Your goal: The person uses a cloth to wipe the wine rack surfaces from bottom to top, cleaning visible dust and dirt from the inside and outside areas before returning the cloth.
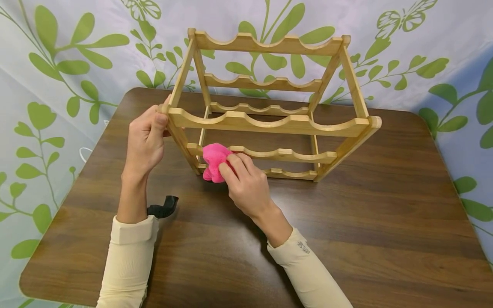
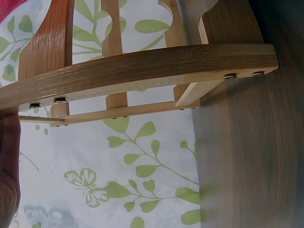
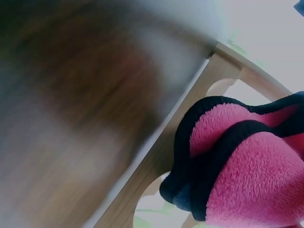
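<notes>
A light wooden wine rack (image 1: 269, 125) with scalloped rails stands upright on the table. My left hand (image 1: 144, 139) holds its near left top corner, thumb in front of the post. In the left wrist view the side post (image 2: 142, 71) shows screw heads, with part of the hand at the left edge. My right hand (image 1: 248, 184) grips a bunched pink cleaning cloth (image 1: 215, 160) at the left end of the near middle rail. Dark edging trims the fluffy cloth in the right wrist view, where it overlaps a scalloped rail (image 3: 164, 152).
The rack stands on a dark brown wooden table (image 1: 369, 239), towards its back edge. Beside my left wrist is a black curved piece (image 1: 163, 207). A white curtain (image 1: 77, 25) with green leaves and butterflies hangs behind and around the table.
</notes>
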